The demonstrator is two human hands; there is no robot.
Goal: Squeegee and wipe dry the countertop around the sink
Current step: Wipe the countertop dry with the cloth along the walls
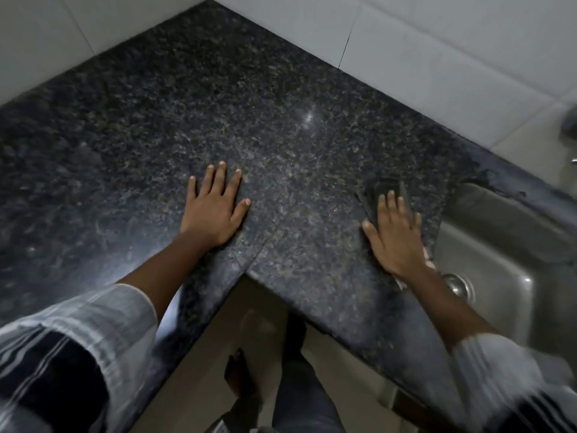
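A dark speckled granite countertop (pixel 193 114) fills the corner of the room. My left hand (pixel 215 207) lies flat on it with fingers spread, holding nothing. My right hand (pixel 395 235) presses flat on a dark cloth (pixel 379 187) that lies on the counter just left of the steel sink (pixel 512 264). The cloth shows beyond my fingertips and is blurred by motion. A pale bit of something peeks out by my right wrist at the sink's rim; I cannot tell what it is.
White tiled walls (pixel 437 51) meet behind the counter. The sink drain (pixel 459 284) sits near my right forearm. A tap part (pixel 569 123) shows at the right edge. The counter's inner corner edge (pixel 246 271) drops to the floor by my legs.
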